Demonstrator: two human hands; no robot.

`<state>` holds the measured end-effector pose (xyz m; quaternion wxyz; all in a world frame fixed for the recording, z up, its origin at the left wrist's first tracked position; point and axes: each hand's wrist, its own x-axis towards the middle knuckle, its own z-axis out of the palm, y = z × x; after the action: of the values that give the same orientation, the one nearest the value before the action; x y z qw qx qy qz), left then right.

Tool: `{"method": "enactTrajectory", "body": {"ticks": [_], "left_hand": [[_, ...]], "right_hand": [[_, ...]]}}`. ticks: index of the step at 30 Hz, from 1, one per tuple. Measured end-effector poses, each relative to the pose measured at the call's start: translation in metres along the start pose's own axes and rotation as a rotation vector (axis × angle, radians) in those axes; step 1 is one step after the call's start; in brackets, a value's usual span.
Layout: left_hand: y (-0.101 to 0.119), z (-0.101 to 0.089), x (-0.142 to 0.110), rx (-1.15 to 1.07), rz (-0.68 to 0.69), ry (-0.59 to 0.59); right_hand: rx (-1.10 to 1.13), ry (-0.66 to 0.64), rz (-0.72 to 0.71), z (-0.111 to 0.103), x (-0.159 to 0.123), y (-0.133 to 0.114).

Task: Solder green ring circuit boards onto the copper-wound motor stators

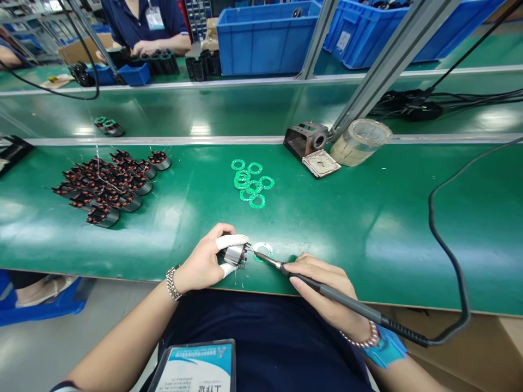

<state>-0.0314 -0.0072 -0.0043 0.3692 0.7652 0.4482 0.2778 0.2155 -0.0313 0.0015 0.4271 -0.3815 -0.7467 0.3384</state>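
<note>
While left hand [199, 262] grips wound coil [233, 256], right hand [327, 275] holds soldering iron [347, 301] (penlike, fingers closed).

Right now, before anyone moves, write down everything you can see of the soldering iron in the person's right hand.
The soldering iron is a slim, pen-shaped tool with a dark grey handle narrowing to a thin metal tip. The right hand grips it like a pen, tilted low, with the tip pointing left at a pale green ring; whether they touch cannot be told. A black cable leaves the rear end and loops across the green bench.
</note>
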Motion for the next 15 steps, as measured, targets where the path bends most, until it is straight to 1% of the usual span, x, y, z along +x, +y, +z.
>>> {"method": "enactTrajectory", "body": {"ticks": [4, 9, 13, 15], "left_hand": [[0.0007, -0.0002, 0.0001, 0.021, -0.003, 0.008], [-0.0018, 0.0002, -0.0004, 0.010, 0.005, -0.004], [-0.0018, 0.0001, -0.0002, 0.012, 0.007, 0.000], [-0.0012, 0.0000, 0.0000, 0.014, 0.007, 0.003]], "right_hand": [[-0.017, 0.016, 0.018, -0.0013, 0.0001, 0.0004], [-0.003, -0.005, -0.027, 0.0014, 0.0001, 0.0009], [0.002, -0.021, -0.039, 0.0021, 0.0002, 0.0005], [-0.001, -0.009, -0.035, 0.0014, -0.0005, 0.0009]]}}
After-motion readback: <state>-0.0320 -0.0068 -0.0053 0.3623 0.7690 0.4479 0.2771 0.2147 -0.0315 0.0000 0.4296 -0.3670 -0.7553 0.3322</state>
